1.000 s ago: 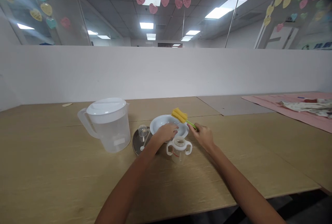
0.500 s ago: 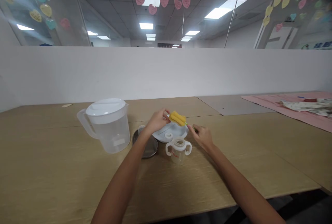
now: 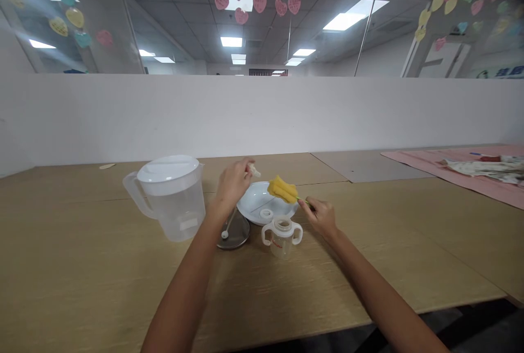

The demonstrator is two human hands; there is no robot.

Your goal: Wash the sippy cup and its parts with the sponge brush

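My left hand (image 3: 232,183) is closed in a pinch on a small whitish translucent piece (image 3: 254,170), whose kind I cannot make out, up and left of the brush. In my right hand (image 3: 321,214) is the thin green handle of a yellow sponge brush (image 3: 282,189), held over the white bowl (image 3: 250,200). A white ring (image 3: 266,214) lies in the bowl near its front rim. Just in front stands a clear sippy cup (image 3: 281,244) with two white handles and an uncovered mouth. A straw with a white weighted end (image 3: 225,234) rests on a round metal tray (image 3: 238,239), partly behind my left forearm.
A lidded clear plastic pitcher (image 3: 178,203) stands to the left, its handle facing left. A small pale flat piece (image 3: 107,166) lies at the back left. At the far right, a pink cloth (image 3: 434,163) carries a patterned cloth (image 3: 491,168). The table edge runs along the front.
My left hand has moved left and up, away from the sponge brush, and the translucent piece now shows in its fingers. The brush has shifted slightly right. More of the bowl and the straw shows.
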